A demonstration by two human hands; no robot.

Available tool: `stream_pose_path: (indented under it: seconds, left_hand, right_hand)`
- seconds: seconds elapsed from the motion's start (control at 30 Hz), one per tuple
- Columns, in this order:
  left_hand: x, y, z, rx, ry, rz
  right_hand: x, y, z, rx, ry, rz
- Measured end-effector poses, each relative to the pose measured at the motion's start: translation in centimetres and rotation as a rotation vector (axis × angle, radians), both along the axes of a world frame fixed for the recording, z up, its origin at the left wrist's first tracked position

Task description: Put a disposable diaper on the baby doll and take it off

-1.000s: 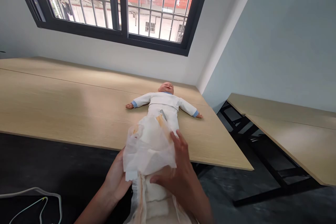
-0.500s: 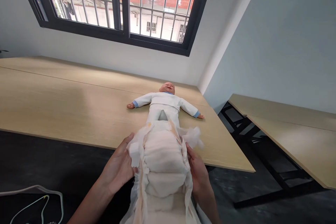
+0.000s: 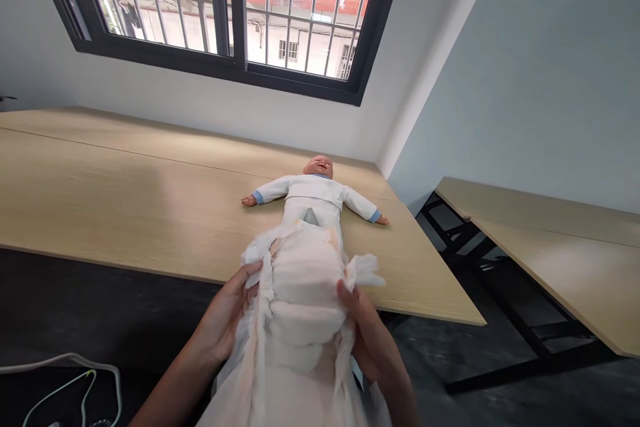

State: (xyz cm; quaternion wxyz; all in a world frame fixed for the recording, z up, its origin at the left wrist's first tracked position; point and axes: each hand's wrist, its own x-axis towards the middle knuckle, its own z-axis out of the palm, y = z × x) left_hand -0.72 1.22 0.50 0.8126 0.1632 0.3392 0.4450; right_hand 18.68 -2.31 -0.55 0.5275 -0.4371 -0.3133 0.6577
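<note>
I have one view to go by, the one from the head. The diaper (image 3: 305, 320) is low in the middle of the frame, spread long, with its puffy inside facing up. It is held up in front of the table (image 3: 125, 193).

The left hand (image 3: 227, 313) pinches its left edge. The thumb lies near the top of that edge, and the other fingers go behind, where I can't see them all. The right hand (image 3: 370, 337) has hold of the right edge, with its thumb over the front and most of its fingers hidden underneath.

I think the diaper is very light and soft, and it would flop if only one hand had it. The middle has fat folds like a little pillow, so I would guess it squashes easily. The frilly sides and the thin side flap (image 3: 369, 270) on the right look easy to rip, so I would not tug there. I would hold both long edges, right beside the thick pad, with gentle thumbs. It does not look slippery to me.

Just past its top end, in the middle of the frame, a doll (image 3: 314, 190) in white clothes lies on its back on the table, arms out wide. A pale cable (image 3: 73, 359) curls at the lower left.
</note>
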Motion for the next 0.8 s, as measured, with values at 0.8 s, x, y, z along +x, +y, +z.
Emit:
stream_pose_path:
  seconds: [0.8]
  left_hand:
    - [-2.0, 2.2, -2.3, 0.85, 0.751, -0.109]
  right_hand:
    - [1.3, 0.3, 0.4, -0.049, 0.043, -0.2]
